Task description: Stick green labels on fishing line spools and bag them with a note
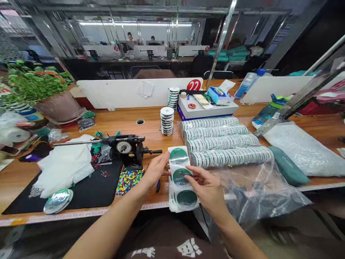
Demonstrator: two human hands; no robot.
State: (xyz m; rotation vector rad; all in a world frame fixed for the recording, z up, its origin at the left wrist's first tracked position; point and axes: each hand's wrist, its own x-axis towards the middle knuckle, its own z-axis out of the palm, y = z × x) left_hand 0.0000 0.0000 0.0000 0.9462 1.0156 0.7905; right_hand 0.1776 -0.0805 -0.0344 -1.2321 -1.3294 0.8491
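A strip of round green stickers [184, 198] on white backing hangs in front of me at the table's edge, with further white layers behind it. My left hand [155, 171] grips its upper left edge, thumb in front and fingers partly hidden behind. At the strip's right edge, my right hand [207, 185] has thumb and forefinger closed on the middle sticker; whether its edge is lifted, I cannot tell. Left of my hands stands a black hand-cranked winder [128, 151] with a round dial. Colourful beads [129, 181] lie below it, close to my left forearm.
Bagged rows of white spools [229, 157] lie to the right, beside a teal case [288, 165]. Two spool stacks [167, 121] stand behind the strip. White sheets [67, 158] and a round green-labelled disc [58, 201] rest on a black mat [91, 196]. A slanted metal post [289, 102] crosses the right side.
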